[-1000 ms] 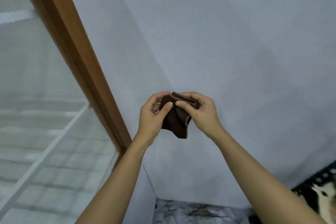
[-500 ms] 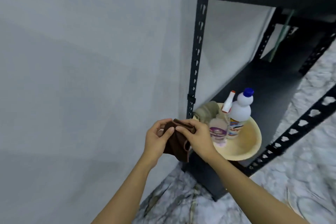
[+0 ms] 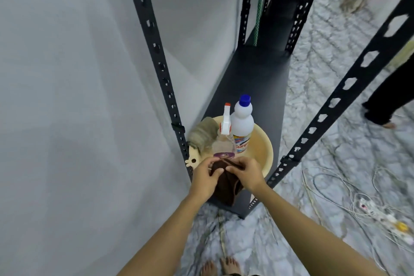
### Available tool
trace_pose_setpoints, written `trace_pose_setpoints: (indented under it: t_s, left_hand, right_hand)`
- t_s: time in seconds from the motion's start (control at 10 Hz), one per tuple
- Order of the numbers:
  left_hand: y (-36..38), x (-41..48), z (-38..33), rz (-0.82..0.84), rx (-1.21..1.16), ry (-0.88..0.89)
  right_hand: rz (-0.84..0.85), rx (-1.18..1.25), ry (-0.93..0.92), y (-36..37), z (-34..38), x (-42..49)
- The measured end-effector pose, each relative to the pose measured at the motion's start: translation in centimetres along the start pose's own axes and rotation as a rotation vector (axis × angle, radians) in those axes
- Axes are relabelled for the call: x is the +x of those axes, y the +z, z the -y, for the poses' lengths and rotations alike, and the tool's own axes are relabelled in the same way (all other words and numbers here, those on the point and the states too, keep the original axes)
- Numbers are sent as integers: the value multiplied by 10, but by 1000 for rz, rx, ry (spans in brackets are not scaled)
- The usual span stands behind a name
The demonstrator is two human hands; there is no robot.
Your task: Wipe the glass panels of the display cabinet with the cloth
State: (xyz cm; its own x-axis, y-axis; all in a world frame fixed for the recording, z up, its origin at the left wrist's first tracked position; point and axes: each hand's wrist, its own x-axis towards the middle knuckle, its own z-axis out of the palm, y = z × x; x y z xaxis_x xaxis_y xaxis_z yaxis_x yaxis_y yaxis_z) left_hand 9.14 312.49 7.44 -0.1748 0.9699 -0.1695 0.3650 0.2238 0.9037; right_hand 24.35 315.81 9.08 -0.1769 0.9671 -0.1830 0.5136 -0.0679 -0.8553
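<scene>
Since half a second earlier, the view had swung further down and right, bringing more of the black metal rack and the marbled floor into sight, while both hands stayed closed on the cloth. A grey wall filled the left side. On the rack's lowest shelf sat a pale yellow basin holding a white bottle with a blue cap, a clear spray bottle and a rolled grey rag. White cables trailed over the floor at right. Just in front of the basin, the left hand and right hand pinched the dark brown cloth, bunched and folded, its lower part hanging limp between them.
</scene>
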Motion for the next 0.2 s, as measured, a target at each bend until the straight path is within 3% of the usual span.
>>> trace_pose_setpoints:
  t_s: [0.2]
  left_hand:
    - [10, 9, -1, -10, 690, 113]
  right_hand:
    - [24, -132, 109, 3, -4, 9]
